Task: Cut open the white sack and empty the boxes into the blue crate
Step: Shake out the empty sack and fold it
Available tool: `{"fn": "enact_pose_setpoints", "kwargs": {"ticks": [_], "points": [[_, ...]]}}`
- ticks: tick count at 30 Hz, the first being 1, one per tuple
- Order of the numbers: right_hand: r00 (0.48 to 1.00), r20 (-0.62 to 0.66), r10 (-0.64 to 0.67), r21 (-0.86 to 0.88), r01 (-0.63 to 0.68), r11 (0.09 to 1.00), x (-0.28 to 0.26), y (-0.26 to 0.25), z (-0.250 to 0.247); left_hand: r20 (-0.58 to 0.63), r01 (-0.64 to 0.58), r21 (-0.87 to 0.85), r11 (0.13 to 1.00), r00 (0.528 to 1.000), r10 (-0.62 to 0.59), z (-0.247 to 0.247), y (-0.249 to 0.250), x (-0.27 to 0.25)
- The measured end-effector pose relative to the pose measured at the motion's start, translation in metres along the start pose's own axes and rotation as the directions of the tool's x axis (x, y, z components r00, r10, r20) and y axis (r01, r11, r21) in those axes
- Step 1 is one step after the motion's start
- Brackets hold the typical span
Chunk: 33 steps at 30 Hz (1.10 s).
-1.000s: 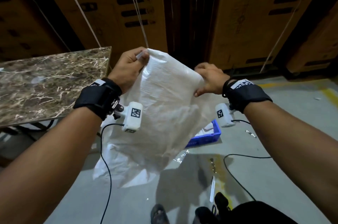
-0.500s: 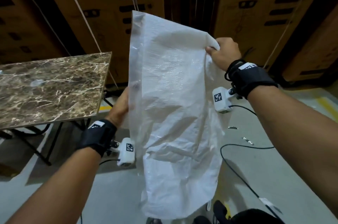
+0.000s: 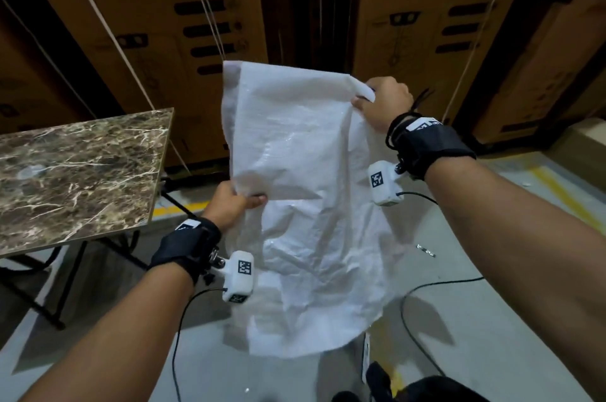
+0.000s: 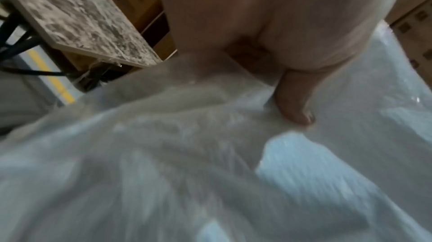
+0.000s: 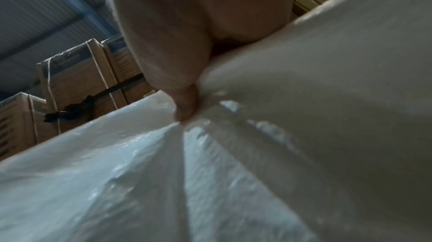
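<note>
sack (image 3: pixel 305 204): white woven plastic, crinkled, limp, hanging | left hand (image 3: pixel 229 204) grip: pinching side edge | right hand (image 3: pixel 383 103) grip: holding top corner

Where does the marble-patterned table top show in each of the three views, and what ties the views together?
Head: marble table top at left, beside the left hand.
Left wrist: upper left.
Right wrist: not in view.
Shared landmark: the white sack, gripped in every view.

A warehouse or storeroom.
Tall strapped cardboard cartons (image 3: pixel 183 24) stand stacked along the far side, a yellow line (image 3: pixel 570 201) marks the grey concrete floor (image 3: pixel 492 319), and corrugated roofing (image 5: pixel 46 6) shows overhead.
</note>
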State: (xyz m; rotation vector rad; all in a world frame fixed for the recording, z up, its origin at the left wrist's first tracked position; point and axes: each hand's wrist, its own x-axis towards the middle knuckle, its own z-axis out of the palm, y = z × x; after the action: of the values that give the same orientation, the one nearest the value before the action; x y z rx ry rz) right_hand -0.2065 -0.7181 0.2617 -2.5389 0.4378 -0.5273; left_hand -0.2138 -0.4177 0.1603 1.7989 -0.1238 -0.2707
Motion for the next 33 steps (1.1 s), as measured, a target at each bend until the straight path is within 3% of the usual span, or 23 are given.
{"fn": "enact_pose_setpoints", "kwargs": {"ticks": [2,5,7,8,10,12,13,14,15,16,18,20,23,25,27,30,33], "points": [[0.997,-0.059,-0.053,0.07,0.057,0.996,-0.002,0.009,-0.009,-0.085,0.001,-0.045,0.999,0.996,-0.004,-0.001,0.002,0.002],[0.917,-0.379,-0.122,0.035,0.146,0.989,-0.014,0.036,-0.03,-0.215,-0.037,-0.117,0.992,0.977,0.011,-0.021,0.007,0.005],[0.824,-0.564,-0.042,0.115,0.129,0.985,-0.027,0.07,-0.035,-0.301,0.058,-0.156,0.986,0.948,-0.104,-0.042,0.001,0.011],[0.808,-0.587,0.058,0.188,0.066,0.98,-0.038,0.088,-0.034,-0.309,0.092,-0.233,0.968,0.937,-0.164,-0.054,-0.005,0.012],[0.837,-0.465,0.289,0.321,-0.145,0.936,-0.058,0.117,-0.023,-0.235,0.142,-0.482,0.864,0.93,-0.284,-0.075,-0.02,0.016],[0.907,-0.076,0.414,0.483,-0.33,0.811,-0.075,0.136,-0.006,-0.108,0.26,-0.634,0.729,0.903,-0.416,-0.083,-0.025,0.011],[0.907,0.185,0.379,0.587,-0.411,0.697,-0.083,0.14,0.004,-0.067,0.302,-0.656,0.691,0.89,-0.452,-0.084,-0.027,0.009],[0.865,0.409,0.291,0.655,-0.5,0.566,-0.092,0.142,0.013,-0.035,0.337,-0.641,0.69,0.885,-0.465,-0.084,-0.028,0.007],[0.816,0.546,0.191,0.674,-0.563,0.477,-0.101,0.141,0.022,0.0,0.347,-0.648,0.678,0.89,-0.455,-0.082,-0.029,0.006],[0.781,0.616,0.102,0.667,-0.586,0.46,-0.108,0.136,0.029,0.023,0.349,-0.648,0.677,0.897,-0.44,-0.08,-0.029,0.005],[0.761,0.648,-0.001,0.653,-0.555,0.515,-0.119,0.123,0.036,0.033,0.342,-0.654,0.674,0.904,-0.427,-0.074,-0.026,-0.002],[0.756,0.654,-0.002,0.623,-0.538,0.568,-0.121,0.113,0.036,-0.021,0.279,-0.695,0.663,0.914,-0.406,-0.08,-0.036,0.0],[0.855,0.498,0.146,0.523,-0.431,0.736,-0.108,0.111,0.027,-0.131,0.236,-0.701,0.673,0.885,-0.447,-0.099,-0.058,0.01],[0.92,0.32,0.227,0.51,-0.37,0.777,-0.102,0.111,0.021,-0.147,0.229,-0.686,0.69,0.886,-0.44,-0.095,-0.053,0.01],[0.937,0.222,0.27,0.486,-0.346,0.803,-0.098,0.114,0.021,-0.133,0.215,-0.688,0.693,0.902,-0.412,-0.077,-0.021,-0.004],[0.91,0.269,0.316,0.394,-0.404,0.826,-0.096,0.131,0.03,-0.11,0.163,-0.723,0.672,0.932,-0.345,-0.071,-0.004,-0.005],[0.847,0.435,0.304,0.362,-0.474,0.803,-0.097,0.152,0.033,0.007,0.205,-0.747,0.633,0.954,-0.3,-0.059,0.025,-0.019]]}}
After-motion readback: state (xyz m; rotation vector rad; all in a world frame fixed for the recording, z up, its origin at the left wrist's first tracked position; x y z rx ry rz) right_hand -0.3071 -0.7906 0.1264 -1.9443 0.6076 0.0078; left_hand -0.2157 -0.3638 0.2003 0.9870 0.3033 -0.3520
